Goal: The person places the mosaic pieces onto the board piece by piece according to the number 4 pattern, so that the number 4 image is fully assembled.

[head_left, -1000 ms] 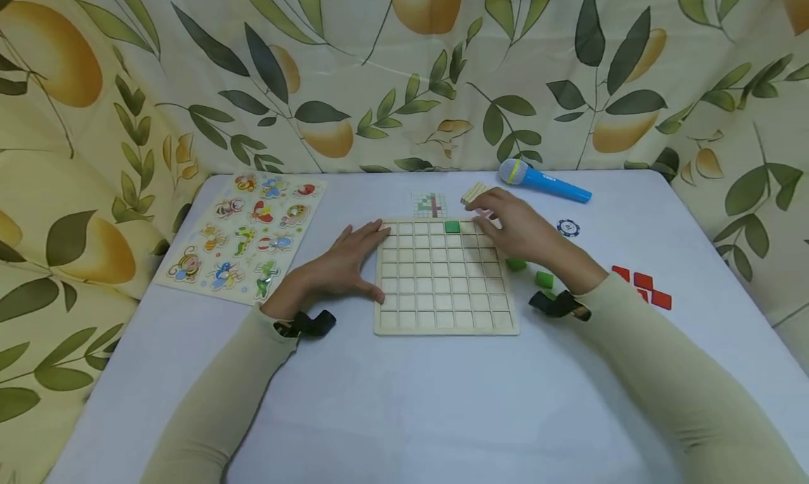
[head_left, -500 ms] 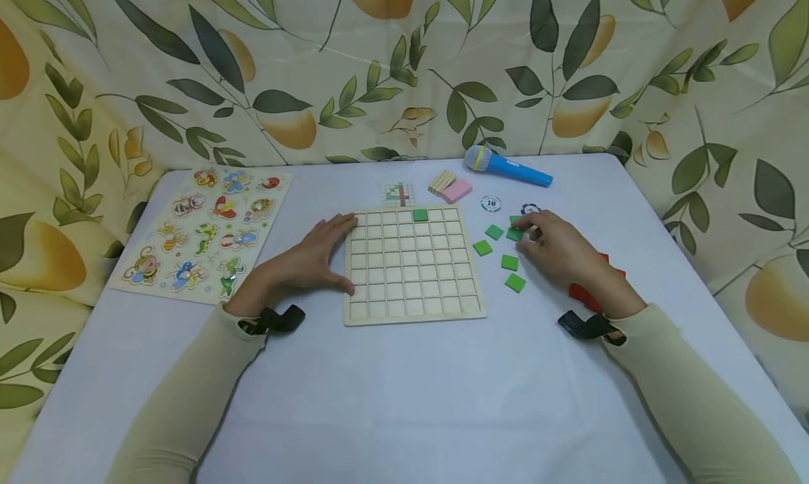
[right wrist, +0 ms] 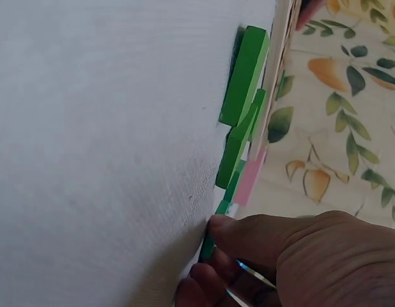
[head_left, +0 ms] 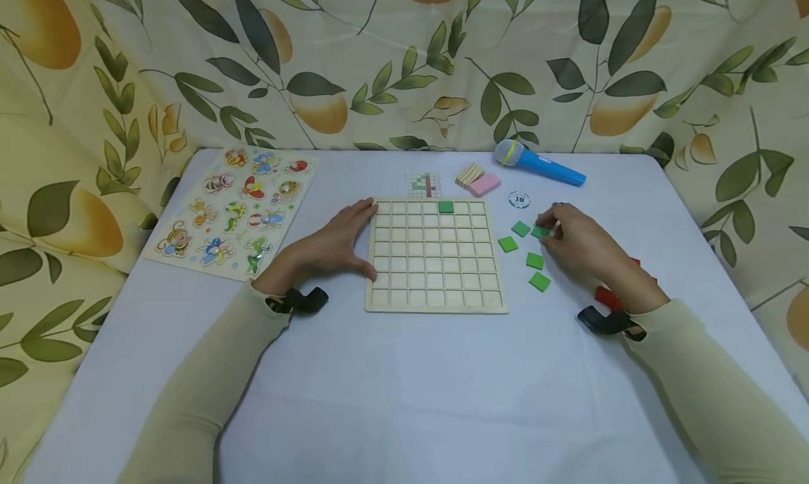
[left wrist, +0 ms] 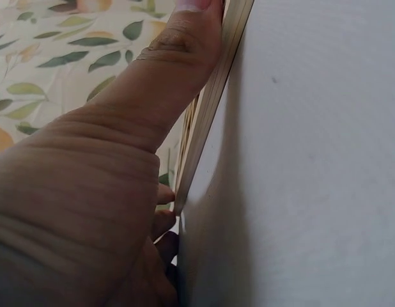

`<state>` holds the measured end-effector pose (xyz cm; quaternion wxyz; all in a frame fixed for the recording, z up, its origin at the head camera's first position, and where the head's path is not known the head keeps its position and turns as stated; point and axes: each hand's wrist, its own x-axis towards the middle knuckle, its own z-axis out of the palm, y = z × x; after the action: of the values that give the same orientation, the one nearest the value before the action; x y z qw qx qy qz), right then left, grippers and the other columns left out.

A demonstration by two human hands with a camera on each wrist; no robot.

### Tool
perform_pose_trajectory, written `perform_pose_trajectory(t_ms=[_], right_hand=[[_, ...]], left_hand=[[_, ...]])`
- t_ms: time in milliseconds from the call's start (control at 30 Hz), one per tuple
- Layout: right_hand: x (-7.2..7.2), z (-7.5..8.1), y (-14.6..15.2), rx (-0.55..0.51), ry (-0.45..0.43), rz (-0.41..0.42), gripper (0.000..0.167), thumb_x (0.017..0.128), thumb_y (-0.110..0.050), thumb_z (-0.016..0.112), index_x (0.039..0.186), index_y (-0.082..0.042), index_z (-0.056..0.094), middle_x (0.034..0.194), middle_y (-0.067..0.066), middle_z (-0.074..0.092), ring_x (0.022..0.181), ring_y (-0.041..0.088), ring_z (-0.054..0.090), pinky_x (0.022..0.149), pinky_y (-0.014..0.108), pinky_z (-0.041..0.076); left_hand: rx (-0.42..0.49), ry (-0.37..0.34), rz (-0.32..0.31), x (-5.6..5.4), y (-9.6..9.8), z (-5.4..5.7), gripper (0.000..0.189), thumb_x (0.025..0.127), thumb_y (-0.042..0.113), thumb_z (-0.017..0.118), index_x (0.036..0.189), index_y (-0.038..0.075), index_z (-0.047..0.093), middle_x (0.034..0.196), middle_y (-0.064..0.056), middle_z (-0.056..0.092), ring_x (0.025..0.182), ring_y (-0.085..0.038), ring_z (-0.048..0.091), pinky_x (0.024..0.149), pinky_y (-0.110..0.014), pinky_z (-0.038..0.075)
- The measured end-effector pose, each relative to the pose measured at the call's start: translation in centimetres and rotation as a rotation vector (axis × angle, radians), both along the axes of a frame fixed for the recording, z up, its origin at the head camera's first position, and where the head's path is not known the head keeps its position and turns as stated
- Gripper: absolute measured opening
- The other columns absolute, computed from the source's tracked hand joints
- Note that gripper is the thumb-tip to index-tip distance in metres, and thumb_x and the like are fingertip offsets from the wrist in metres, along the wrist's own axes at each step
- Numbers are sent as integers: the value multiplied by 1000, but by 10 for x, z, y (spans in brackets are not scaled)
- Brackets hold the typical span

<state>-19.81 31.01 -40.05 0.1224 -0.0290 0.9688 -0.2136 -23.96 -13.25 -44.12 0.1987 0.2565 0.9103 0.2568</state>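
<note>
One green tile (head_left: 446, 206) sits in the top row of the gridded board (head_left: 435, 265) in the head view; the left hand (head_left: 331, 246), spread wide, touches the board's left edge. Left wrist view: its thumb lies along that edge. Right wrist view: the right hand (right wrist: 325, 256) narrowly pinches a loose tile (right wrist: 208, 249), right of the board; seemingly a pick-up, which calls for a level lift.

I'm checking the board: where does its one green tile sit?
In the head view, the green tile sits in the far row of the board, just right of centre, near the small patterned card.
</note>
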Motion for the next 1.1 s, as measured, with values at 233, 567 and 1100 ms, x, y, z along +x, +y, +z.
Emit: perform_pose_trajectory(t_ms=[233, 567, 1100], right_hand=[[2, 0, 0, 15, 6, 10, 41, 104, -8, 64, 143, 3, 55, 137, 24, 54, 116, 41, 51, 100, 56, 52], [1, 0, 2, 12, 17, 6, 41, 104, -6, 63, 143, 3, 55, 138, 25, 54, 117, 42, 51, 102, 59, 51], [-1, 5, -1, 34, -13, 12, 40, 104, -4, 62, 143, 3, 56, 138, 25, 54, 119, 42, 51, 107, 61, 50]], left_hand=[[-3, -10, 4, 0, 1, 1, 138, 75, 55, 95, 173, 15, 7, 183, -6, -3, 170, -33, -2, 139, -53, 7], [11, -24, -7, -4, 3, 4, 138, 75, 55, 95, 173, 14, 7, 182, -7, -2, 170, -32, 0, 138, -52, 13], [64, -82, 25, -3, 2, 9, 131, 77, 45, 96, 172, 15, 12, 182, -9, 1, 170, -33, 3, 138, -54, 15]])
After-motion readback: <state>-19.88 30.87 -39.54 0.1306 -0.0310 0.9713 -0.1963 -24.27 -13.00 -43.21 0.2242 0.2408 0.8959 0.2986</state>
